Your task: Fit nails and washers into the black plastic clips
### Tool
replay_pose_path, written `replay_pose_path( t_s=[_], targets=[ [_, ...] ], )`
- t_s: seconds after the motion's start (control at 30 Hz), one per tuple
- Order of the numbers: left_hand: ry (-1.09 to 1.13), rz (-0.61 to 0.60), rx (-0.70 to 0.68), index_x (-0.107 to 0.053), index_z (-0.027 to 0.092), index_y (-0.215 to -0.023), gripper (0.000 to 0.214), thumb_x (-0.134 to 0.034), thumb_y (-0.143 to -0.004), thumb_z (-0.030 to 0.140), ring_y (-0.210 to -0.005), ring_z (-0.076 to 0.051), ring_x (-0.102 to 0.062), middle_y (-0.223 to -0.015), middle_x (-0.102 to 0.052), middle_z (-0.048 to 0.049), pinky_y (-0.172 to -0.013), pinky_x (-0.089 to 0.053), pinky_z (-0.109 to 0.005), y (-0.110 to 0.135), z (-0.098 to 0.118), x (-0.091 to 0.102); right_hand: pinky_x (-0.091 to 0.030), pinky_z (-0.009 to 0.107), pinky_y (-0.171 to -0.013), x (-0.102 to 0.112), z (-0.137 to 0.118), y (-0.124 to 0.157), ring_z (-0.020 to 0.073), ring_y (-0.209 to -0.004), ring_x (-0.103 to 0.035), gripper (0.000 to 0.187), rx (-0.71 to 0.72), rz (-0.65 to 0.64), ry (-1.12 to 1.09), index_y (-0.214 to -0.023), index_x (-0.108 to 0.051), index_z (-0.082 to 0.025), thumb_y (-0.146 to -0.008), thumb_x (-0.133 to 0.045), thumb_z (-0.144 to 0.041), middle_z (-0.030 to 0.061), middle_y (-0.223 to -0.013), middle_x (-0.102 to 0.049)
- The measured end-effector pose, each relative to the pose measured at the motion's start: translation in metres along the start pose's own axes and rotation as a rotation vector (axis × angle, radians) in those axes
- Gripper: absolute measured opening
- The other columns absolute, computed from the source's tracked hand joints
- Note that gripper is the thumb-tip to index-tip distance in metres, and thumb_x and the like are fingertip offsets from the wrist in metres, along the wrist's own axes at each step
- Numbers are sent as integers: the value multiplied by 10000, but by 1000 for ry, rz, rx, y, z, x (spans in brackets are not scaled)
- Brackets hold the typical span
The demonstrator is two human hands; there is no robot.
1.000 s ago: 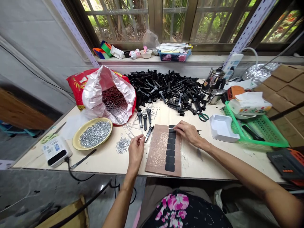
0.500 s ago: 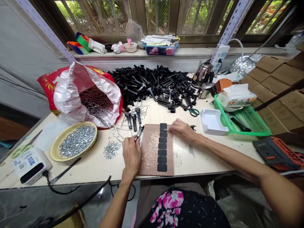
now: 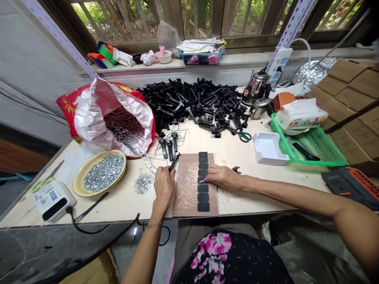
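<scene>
**One black piece in hand, a few set aside, a large heap beyond**
The left grip (image 3: 164, 185) clenches a black piece (image 3: 174, 161) at the left edge of the brown board (image 3: 188, 191) on the desk (image 3: 237, 199). The right grip (image 3: 220, 177) rests on the board's column of black pads (image 3: 203, 197); whether it pinches anything I cannot tell. Three similar pieces (image 3: 169, 145) lie just behind, and the black pile (image 3: 195, 104) looks barely dented.

The left hand (image 3: 164, 187) and right hand (image 3: 221, 177) are bare, as are both forearms (image 3: 284, 193); the garment (image 3: 233, 256) is black with pink flowers.
</scene>
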State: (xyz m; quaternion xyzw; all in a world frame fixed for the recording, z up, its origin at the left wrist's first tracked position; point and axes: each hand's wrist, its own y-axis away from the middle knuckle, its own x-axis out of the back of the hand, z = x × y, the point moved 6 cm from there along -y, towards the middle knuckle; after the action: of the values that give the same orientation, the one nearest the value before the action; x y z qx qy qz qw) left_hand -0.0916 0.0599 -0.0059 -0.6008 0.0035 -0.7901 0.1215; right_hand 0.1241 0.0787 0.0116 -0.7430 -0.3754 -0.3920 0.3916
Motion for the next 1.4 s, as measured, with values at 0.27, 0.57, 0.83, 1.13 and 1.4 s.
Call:
replay_pose_path(
  t_s=[0.27,0.57,0.83,1.13,1.4],
  targets=[
    [152,178,76,-567,149,-1021,242,-388,-906,263,-894,-259,-573,-950,-597,-129,-767,-443,-372,5,2,28,-447,287,-718,11,-3,8,170,-831,-515,260,-125,90,-99,-915,-668,-151,-958,-432,-252,72,-849,-610],
    [1472,-38,285,-517,168,-847,163,-599,-818,306,-518,-77,-553,-793,-653,-21,-498,-478,-197,13,38,34,-451,263,-740,83,-58,183,143,-804,-593,312,-570,-299,-247,-909,-668,-169,-962,-420,-350,63,-850,-638],
    [1979,-710,680,-594,83,-842,109,-556,-863,183,-489,-72,-579,-700,-657,-67,-474,-488,-169,74,121,2,-498,371,-856,91,-95,203,216,-994,-609,447,-448,198,268,-1301,-526,-293,-869,-590,-201,73,-1136,-627],
    [2193,-698,766,-615,60,-825,168,-490,-899,144,-555,-98,-621,-673,-643,-68,-532,-515,-180,75,99,20,-553,347,-815,60,-105,3,183,-983,-642,435,280,364,-40,-1297,-526,-290,-893,-535,-129,57,-1090,-677],
    [2056,-515,731,-621,97,-843,157,-492,-897,167,-485,-46,-528,-660,-586,-9,-449,-439,-136,58,37,35,-502,426,-876,41,-98,-71,217,-1088,-571,231,357,524,-105,-1106,-630,-294,-919,-508,-237,45,-1111,-669]
  ],
)
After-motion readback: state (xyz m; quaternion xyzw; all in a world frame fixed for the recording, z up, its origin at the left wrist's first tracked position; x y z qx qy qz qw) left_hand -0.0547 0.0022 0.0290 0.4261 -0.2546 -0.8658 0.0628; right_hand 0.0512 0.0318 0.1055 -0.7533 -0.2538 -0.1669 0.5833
